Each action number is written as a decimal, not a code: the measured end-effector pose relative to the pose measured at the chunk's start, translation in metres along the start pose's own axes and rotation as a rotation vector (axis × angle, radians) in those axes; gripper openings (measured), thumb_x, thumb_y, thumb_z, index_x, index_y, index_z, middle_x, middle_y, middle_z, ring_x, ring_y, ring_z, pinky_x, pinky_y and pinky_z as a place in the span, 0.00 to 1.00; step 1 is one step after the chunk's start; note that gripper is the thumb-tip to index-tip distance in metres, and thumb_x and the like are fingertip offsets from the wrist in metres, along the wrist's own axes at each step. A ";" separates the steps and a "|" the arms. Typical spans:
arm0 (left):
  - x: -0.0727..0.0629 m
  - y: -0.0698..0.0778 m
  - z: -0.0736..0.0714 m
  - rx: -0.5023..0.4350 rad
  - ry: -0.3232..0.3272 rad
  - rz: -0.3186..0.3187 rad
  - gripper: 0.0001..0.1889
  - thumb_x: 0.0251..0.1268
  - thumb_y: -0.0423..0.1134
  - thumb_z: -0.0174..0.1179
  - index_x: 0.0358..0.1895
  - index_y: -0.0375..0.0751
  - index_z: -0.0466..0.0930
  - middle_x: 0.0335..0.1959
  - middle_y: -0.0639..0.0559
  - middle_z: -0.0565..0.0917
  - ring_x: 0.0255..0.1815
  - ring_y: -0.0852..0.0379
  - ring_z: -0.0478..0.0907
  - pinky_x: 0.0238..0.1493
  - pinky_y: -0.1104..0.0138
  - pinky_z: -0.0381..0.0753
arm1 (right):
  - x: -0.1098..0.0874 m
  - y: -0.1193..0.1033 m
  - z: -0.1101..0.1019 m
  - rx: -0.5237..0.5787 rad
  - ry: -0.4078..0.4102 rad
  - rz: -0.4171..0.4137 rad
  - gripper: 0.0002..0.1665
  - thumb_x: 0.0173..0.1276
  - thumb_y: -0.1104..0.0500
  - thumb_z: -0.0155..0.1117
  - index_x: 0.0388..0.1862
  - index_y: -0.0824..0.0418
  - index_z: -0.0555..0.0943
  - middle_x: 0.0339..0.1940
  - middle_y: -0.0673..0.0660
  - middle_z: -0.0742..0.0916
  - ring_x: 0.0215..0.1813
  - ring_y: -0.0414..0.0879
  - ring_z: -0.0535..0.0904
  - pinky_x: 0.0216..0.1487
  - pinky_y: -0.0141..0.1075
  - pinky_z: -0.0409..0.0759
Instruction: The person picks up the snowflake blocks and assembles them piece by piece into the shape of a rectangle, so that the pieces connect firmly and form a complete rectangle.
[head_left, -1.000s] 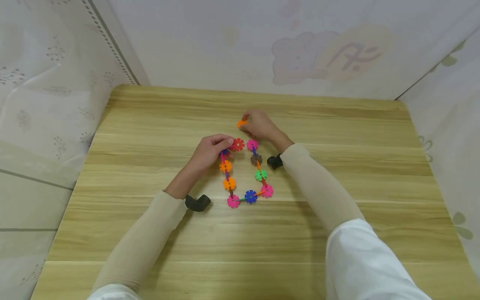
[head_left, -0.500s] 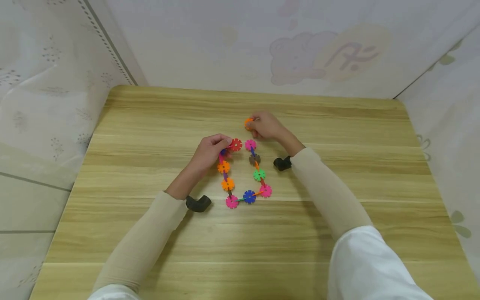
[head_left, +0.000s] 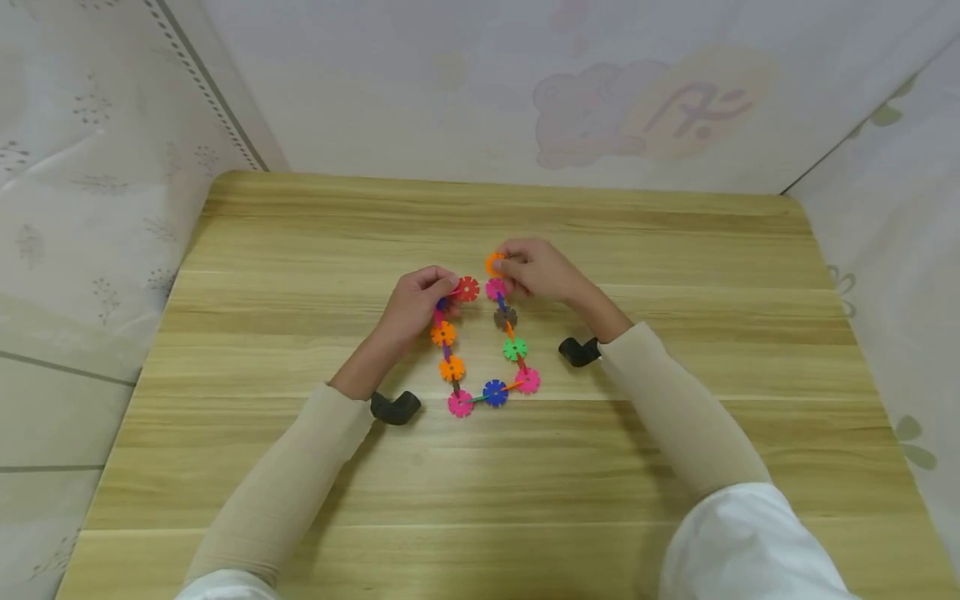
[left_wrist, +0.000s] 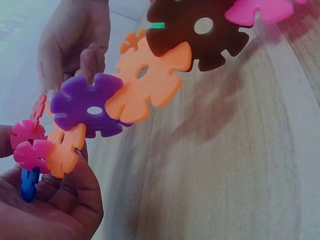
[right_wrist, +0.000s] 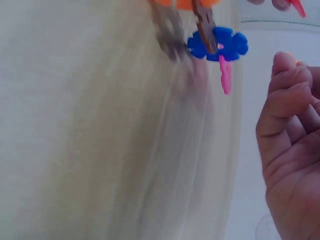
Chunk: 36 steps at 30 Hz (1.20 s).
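Note:
A chain of colourful notched snowflake discs is linked into an open loop in the head view. Its left end is a red disc (head_left: 467,289); its right end is a pink disc (head_left: 496,289). My left hand (head_left: 411,307) pinches the chain beside the red disc. In the left wrist view, a blue disc (left_wrist: 30,184) hangs over its palm, and a purple disc (left_wrist: 75,107) and a brown disc (left_wrist: 220,42) follow along the chain. Between thumb and fingers, my right hand (head_left: 543,271) pinches a loose orange disc (head_left: 492,264), just beyond the pink end disc.
All of this is over a wood-grain table (head_left: 420,500). A black curved piece (head_left: 395,407) sits at the left wrist and another black piece (head_left: 579,352) at the right wrist. A pale printed curtain (head_left: 390,92) borders the far edge.
My right hand first moved right, then came nearer to me, bringing the orange disc close to the pink end disc. The left hand keeps its hold with little movement.

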<state>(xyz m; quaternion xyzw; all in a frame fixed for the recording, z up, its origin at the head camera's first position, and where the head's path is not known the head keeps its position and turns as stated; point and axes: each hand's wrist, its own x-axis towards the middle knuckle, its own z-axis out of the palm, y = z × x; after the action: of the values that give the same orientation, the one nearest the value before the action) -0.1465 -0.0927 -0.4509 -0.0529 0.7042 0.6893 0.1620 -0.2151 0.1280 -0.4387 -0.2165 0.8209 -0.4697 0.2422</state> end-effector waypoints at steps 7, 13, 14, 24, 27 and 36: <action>0.002 -0.001 0.000 0.003 0.005 0.003 0.13 0.74 0.42 0.54 0.42 0.33 0.78 0.29 0.50 0.80 0.26 0.57 0.80 0.31 0.69 0.80 | -0.013 0.000 0.012 0.025 0.025 -0.018 0.14 0.76 0.55 0.54 0.41 0.66 0.79 0.23 0.66 0.80 0.15 0.45 0.65 0.16 0.33 0.61; 0.003 -0.001 0.001 0.014 0.020 -0.011 0.13 0.74 0.43 0.54 0.44 0.33 0.78 0.30 0.49 0.80 0.26 0.56 0.80 0.30 0.70 0.79 | -0.017 -0.002 0.017 0.061 0.027 -0.032 0.13 0.75 0.56 0.57 0.41 0.66 0.79 0.23 0.65 0.81 0.18 0.50 0.68 0.17 0.32 0.63; 0.003 -0.001 0.002 0.013 0.023 -0.013 0.13 0.74 0.42 0.54 0.44 0.33 0.78 0.30 0.49 0.80 0.26 0.56 0.79 0.30 0.70 0.79 | -0.017 -0.002 0.018 0.060 0.023 -0.038 0.13 0.74 0.56 0.57 0.40 0.66 0.79 0.23 0.65 0.81 0.18 0.53 0.69 0.18 0.31 0.64; 0.003 0.001 0.004 0.051 0.027 -0.018 0.12 0.75 0.40 0.51 0.42 0.33 0.77 0.30 0.47 0.78 0.25 0.56 0.78 0.28 0.71 0.79 | -0.018 -0.002 0.018 0.020 0.012 -0.042 0.12 0.72 0.57 0.60 0.36 0.66 0.78 0.24 0.62 0.83 0.22 0.56 0.73 0.21 0.31 0.70; 0.002 0.002 0.005 0.069 0.027 -0.031 0.12 0.75 0.41 0.51 0.42 0.33 0.77 0.30 0.48 0.78 0.25 0.56 0.78 0.28 0.71 0.78 | -0.018 -0.003 0.018 0.013 0.003 -0.028 0.11 0.72 0.56 0.60 0.37 0.65 0.78 0.26 0.62 0.84 0.24 0.57 0.74 0.22 0.32 0.72; 0.002 0.003 0.007 0.121 0.027 -0.042 0.13 0.75 0.42 0.51 0.43 0.34 0.77 0.31 0.48 0.77 0.26 0.57 0.77 0.27 0.72 0.75 | -0.019 -0.005 0.018 -0.068 -0.010 -0.044 0.12 0.72 0.56 0.60 0.37 0.66 0.79 0.26 0.60 0.85 0.25 0.55 0.76 0.24 0.31 0.73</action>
<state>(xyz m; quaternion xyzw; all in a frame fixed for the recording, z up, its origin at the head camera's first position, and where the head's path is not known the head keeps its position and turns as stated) -0.1485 -0.0852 -0.4492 -0.0671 0.7455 0.6411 0.1695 -0.1891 0.1249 -0.4385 -0.2450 0.8303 -0.4454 0.2286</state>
